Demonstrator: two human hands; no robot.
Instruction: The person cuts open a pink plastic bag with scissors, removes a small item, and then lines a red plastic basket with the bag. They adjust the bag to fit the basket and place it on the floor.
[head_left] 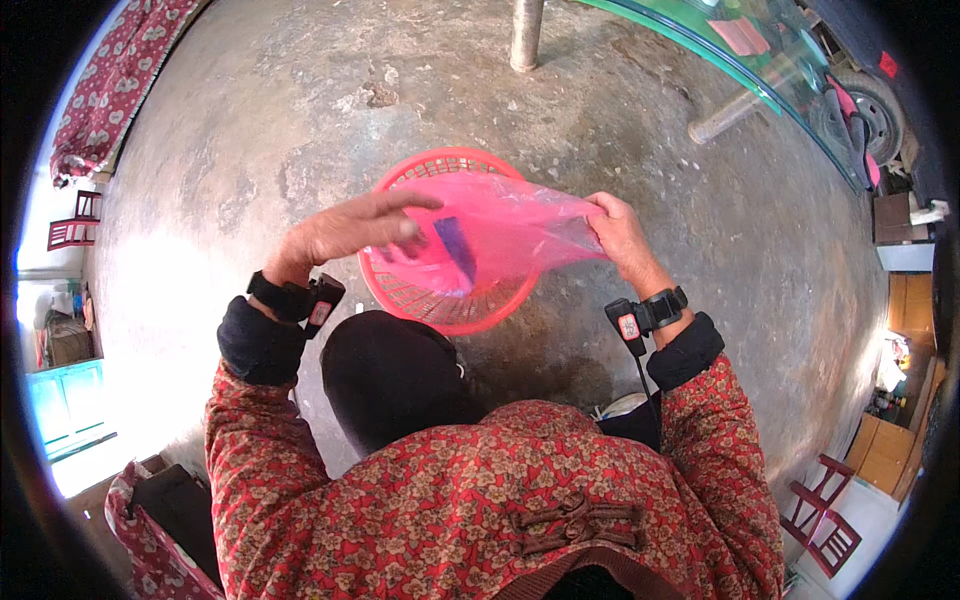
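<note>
A thin, see-through pink plastic bag (500, 220) is stretched sideways above a round red-pink plastic basket (455, 327) with slatted sides. My right hand (618, 236) pinches the bag's gathered right end. At the bag's left end is my left hand (365, 228), its fingers stretched out and apart; some of them are hidden by or seen through the film. A dark blue-purple patch (456, 255) shows on or inside the bag; I cannot tell which. Black straps with small devices sit on both my wrists.
The basket stands on a worn concrete floor (250, 130). Ahead are a metal leg (525, 38) and a glass-topped table (680, 25) at the far right. A small red chair (825, 520) is at the lower right, and patterned red cloth (110, 90) hangs at the far left.
</note>
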